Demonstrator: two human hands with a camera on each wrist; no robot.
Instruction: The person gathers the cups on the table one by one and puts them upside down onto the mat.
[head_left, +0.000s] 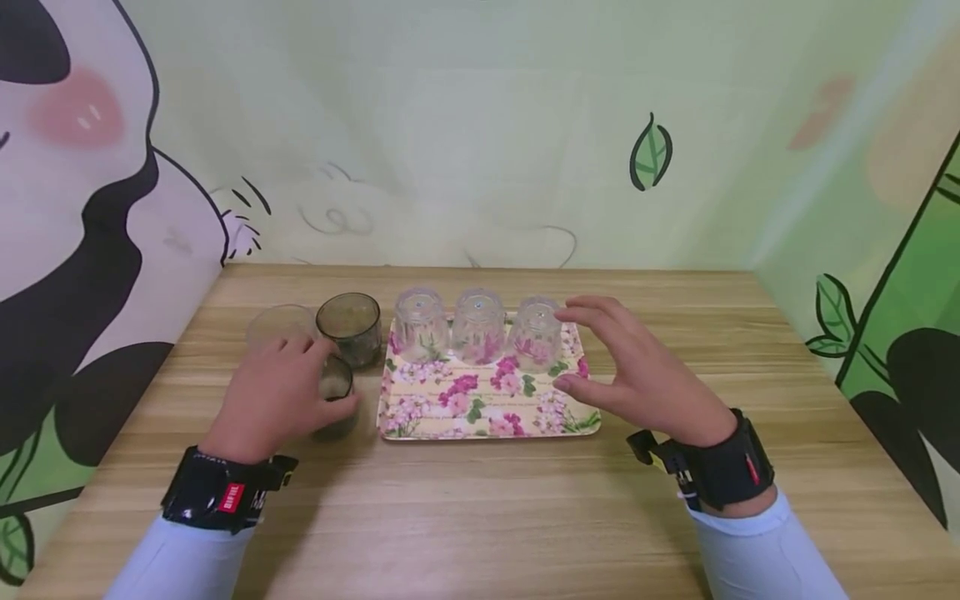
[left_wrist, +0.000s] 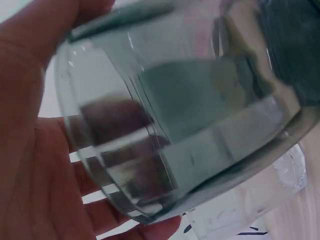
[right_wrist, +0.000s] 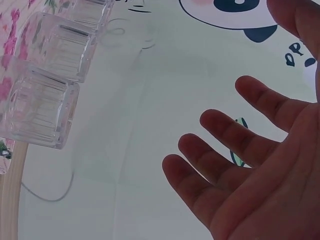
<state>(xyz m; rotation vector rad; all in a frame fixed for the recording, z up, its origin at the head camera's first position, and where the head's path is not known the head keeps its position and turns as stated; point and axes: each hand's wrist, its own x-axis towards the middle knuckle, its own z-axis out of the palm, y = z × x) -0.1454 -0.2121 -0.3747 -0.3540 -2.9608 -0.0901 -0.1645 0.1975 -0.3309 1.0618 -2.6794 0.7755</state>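
Observation:
My left hand (head_left: 270, 392) grips a grey-tinted drinking glass (head_left: 337, 385) left of the tray. In the left wrist view that glass (left_wrist: 190, 115) fills the middle, thumb on one side and fingers on the other. Just behind it stands a second tinted glass (head_left: 351, 327), mouth up. A clear glass (head_left: 281, 321) is partly hidden behind my left hand. Three clear ribbed glasses stand upside down in a row on a floral tray (head_left: 450, 417): left (head_left: 422, 327), middle (head_left: 480, 329) and right (head_left: 537, 335). My right hand (head_left: 637, 379), fingers spread, holds nothing beside the rightmost one.
Everything stands on a wood-grain table (head_left: 480, 517). A pale green wall (head_left: 480, 150) with panda and leaf drawings rises along the table's back and sides. A black strap with a small camera is on each wrist.

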